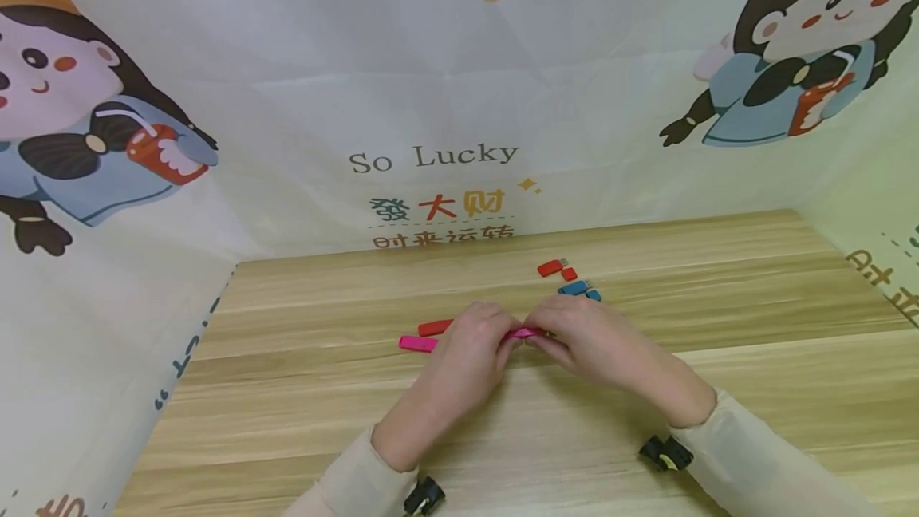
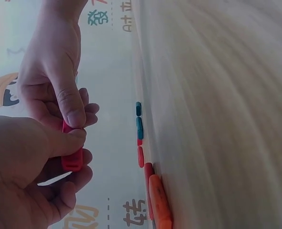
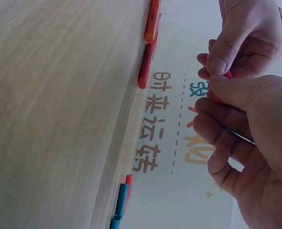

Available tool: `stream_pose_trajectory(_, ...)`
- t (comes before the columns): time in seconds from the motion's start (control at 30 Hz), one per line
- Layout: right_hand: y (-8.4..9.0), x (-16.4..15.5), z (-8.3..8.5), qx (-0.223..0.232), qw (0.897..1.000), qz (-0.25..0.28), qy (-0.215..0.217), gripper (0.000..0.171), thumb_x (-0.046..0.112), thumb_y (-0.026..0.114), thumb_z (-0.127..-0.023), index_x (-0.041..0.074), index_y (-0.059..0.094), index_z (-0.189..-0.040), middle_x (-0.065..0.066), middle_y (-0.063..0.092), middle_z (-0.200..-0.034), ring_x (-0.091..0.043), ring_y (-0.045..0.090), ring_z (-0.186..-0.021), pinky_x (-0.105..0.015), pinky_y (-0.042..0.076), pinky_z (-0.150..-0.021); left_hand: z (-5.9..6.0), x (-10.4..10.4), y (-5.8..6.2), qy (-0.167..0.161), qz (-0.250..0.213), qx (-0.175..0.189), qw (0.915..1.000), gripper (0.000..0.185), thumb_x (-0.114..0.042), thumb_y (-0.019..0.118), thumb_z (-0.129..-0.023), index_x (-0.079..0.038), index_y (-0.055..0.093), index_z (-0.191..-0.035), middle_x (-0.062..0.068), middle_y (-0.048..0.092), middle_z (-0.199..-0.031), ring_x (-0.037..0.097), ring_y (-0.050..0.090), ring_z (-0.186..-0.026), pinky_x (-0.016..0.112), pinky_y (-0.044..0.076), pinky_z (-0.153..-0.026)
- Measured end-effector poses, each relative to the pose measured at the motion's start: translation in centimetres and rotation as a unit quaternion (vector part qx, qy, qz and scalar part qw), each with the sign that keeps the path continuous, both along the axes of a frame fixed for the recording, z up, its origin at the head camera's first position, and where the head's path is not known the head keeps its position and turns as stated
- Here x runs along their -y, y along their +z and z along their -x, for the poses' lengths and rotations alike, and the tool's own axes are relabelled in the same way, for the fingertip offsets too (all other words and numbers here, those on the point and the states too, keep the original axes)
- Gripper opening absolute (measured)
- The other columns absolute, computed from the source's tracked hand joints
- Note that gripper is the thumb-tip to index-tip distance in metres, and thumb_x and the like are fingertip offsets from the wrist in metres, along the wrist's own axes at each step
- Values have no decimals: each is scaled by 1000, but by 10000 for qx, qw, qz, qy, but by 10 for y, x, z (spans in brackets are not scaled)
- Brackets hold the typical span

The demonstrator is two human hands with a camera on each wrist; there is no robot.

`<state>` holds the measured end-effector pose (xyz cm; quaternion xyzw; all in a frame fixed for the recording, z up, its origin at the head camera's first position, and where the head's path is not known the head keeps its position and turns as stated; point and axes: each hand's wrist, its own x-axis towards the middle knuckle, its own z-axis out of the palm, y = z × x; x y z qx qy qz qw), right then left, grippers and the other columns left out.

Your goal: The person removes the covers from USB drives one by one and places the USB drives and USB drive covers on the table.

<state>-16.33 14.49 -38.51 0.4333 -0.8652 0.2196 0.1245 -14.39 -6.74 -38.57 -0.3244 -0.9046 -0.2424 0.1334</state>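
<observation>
Head view: your left hand [image 1: 470, 341] and right hand [image 1: 574, 333] both pinch 1 pink USB stick [image 1: 526, 333] between thumbs and fingertips, above the table [image 1: 718, 317]. Keep it level; push straight.

A pale wooden tabletop [image 1: 754, 357] with long grain lines stretches out on both sides of the hands and runs away beyond them to the backdrop. A white printed cloth [image 1: 301, 86] stands past the hands as a back wall and folds round to the left and right, closing the table in on three sides. Straight beyond the hands it reads "So Lucky" [image 1: 433, 157] above coloured Chinese characters. Up to the left of the hands is a cartoon girl with a red cup [image 1: 79, 126]; up to the right, a cartoon panda [image 1: 804, 46]. The light is soft and even.
</observation>
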Motion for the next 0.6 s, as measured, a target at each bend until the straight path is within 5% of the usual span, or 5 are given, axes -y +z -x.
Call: stream_pose_trajectory(0.6, -1, -6, 4, 34, 9985, 283, 465, 6, 9, 74, -100, 8, 79, -103, 1, 77, -100, -13, 70, -92, -32, 60, -80, 2, 3, 1, -425, -171, -261, 9986, 4, -7, 76, -98, -6, 80, -99, 1, 75, -91, 19, 67, -90, 33, 57, -84)
